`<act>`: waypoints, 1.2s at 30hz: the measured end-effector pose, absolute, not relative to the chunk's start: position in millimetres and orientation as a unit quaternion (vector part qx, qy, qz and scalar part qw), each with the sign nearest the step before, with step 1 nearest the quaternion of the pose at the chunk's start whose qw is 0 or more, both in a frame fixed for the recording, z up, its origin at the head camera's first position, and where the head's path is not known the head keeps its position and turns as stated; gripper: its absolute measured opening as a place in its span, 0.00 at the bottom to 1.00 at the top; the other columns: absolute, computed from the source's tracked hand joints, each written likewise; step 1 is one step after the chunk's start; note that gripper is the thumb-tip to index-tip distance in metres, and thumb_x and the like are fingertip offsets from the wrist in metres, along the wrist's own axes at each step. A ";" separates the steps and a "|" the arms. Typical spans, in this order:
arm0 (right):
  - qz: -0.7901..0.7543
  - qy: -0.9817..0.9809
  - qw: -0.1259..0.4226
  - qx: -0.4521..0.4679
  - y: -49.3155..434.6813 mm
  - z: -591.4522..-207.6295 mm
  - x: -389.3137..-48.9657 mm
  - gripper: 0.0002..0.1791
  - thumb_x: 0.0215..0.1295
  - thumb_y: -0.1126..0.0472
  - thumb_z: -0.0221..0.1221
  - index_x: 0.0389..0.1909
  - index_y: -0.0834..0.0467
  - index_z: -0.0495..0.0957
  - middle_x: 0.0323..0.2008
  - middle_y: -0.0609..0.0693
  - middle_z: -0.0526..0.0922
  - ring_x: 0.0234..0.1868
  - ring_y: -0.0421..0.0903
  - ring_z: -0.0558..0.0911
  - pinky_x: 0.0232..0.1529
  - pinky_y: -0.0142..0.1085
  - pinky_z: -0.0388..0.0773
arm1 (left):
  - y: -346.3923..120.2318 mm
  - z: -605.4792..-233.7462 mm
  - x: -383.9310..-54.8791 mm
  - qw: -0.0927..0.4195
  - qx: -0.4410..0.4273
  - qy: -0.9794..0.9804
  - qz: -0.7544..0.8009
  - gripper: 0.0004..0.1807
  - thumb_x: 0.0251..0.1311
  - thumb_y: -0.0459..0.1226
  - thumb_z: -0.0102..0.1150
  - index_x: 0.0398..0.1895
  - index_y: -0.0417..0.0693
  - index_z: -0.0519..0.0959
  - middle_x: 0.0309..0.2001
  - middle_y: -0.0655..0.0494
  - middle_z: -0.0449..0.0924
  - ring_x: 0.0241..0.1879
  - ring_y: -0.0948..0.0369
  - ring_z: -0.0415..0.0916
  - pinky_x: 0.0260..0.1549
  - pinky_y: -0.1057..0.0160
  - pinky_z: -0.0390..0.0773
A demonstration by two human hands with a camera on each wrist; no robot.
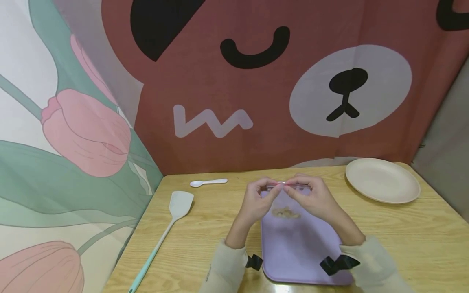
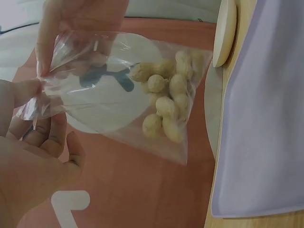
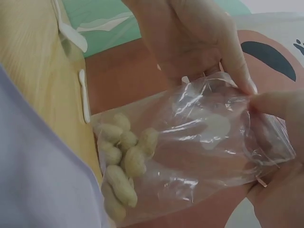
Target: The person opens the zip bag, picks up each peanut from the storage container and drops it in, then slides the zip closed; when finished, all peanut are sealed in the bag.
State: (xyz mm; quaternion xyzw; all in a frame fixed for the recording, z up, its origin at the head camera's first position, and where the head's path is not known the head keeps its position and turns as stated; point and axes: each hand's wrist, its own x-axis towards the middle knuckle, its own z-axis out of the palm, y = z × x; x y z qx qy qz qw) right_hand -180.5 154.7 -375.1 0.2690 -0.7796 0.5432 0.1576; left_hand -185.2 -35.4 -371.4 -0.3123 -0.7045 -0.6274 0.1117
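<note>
A clear plastic bag (image 2: 109, 99) hangs from both hands, with several unshelled peanuts (image 2: 166, 95) gathered at its bottom. My left hand (image 1: 257, 200) pinches one side of the bag's gathered top edge between thumb and fingers. Close beside it, my right hand (image 1: 312, 196) pinches the other side, the two thumbs nearly meeting. In the right wrist view the film is creased and bunched near the thumbs, while the peanuts (image 3: 126, 156) weigh down the far end. From the head, the bag overlaps the upper part of a purple tray (image 1: 304, 248).
A white spatula with a mint handle (image 1: 161, 240) lies at the left of the wooden table (image 1: 216, 219). Behind it is a small white spoon (image 1: 209, 182). At the back right sits a beige plate (image 1: 382, 181). A printed cloth (image 1: 256, 89) hangs behind the table.
</note>
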 end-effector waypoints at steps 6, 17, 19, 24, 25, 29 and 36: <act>0.549 -0.764 0.158 0.301 152.1 -372.3 -180.0 0.08 0.62 0.71 0.65 0.39 0.58 0.87 0.36 0.49 0.85 0.38 0.43 0.83 0.41 0.33 0.79 | -36.4 -354.4 -172.5 0.131 -0.322 -0.721 -0.600 0.04 0.61 0.23 0.60 0.35 0.27 0.82 0.34 0.37 0.83 0.35 0.62 0.76 0.37 0.66 0.74; 0.490 -0.796 0.187 0.303 152.6 -374.9 -181.3 0.06 0.60 0.69 0.67 0.35 0.56 0.87 0.30 0.45 0.83 0.31 0.41 0.78 0.33 0.34 0.77 | -41.1 -386.8 -195.9 0.159 -0.314 -0.741 -0.572 0.04 0.60 0.31 0.67 0.34 0.36 0.87 0.31 0.49 0.86 0.30 0.65 0.74 0.33 0.62 0.75; 0.466 -0.810 0.199 0.295 153.9 -374.8 -180.7 0.04 0.60 0.67 0.68 0.32 0.54 0.87 0.27 0.40 0.80 0.28 0.40 0.76 0.29 0.34 0.75 | -43.3 -386.8 -196.9 0.163 -0.316 -0.747 -0.562 0.05 0.59 0.33 0.68 0.32 0.38 0.87 0.29 0.52 0.85 0.27 0.66 0.73 0.30 0.63 0.75; 0.414 -0.833 0.220 0.295 159.4 -372.4 -180.4 0.06 0.55 0.65 0.72 0.26 0.51 0.85 0.23 0.36 0.76 0.26 0.38 0.74 0.25 0.33 0.72 | -49.1 -382.3 -197.7 0.161 -0.334 -0.772 -0.517 0.05 0.59 0.32 0.68 0.27 0.40 0.86 0.25 0.56 0.82 0.27 0.66 0.72 0.30 0.64 0.74; 0.404 -0.835 0.224 0.298 161.1 -371.9 -180.9 0.07 0.55 0.66 0.72 0.26 0.51 0.85 0.23 0.36 0.76 0.26 0.37 0.74 0.26 0.33 0.72 | -50.5 -381.0 -197.8 0.166 -0.338 -0.778 -0.502 0.05 0.59 0.31 0.68 0.26 0.40 0.86 0.25 0.56 0.81 0.28 0.65 0.72 0.30 0.64 0.74; 0.373 -0.842 0.246 0.302 170.9 -370.7 -181.7 0.10 0.51 0.68 0.73 0.25 0.51 0.84 0.23 0.36 0.77 0.27 0.36 0.73 0.27 0.33 0.71 | -56.4 -377.0 -199.2 0.202 -0.355 -0.807 -0.426 0.04 0.57 0.29 0.69 0.26 0.42 0.87 0.27 0.58 0.82 0.31 0.63 0.76 0.35 0.64 0.74; 0.361 -0.839 0.256 0.316 182.0 -370.4 -181.8 0.10 0.51 0.69 0.73 0.26 0.51 0.84 0.24 0.35 0.78 0.29 0.36 0.74 0.29 0.32 0.72 | -59.8 -372.7 -198.4 0.220 -0.358 -0.837 -0.351 0.03 0.58 0.34 0.69 0.28 0.45 0.88 0.30 0.59 0.84 0.34 0.58 0.76 0.38 0.59 0.63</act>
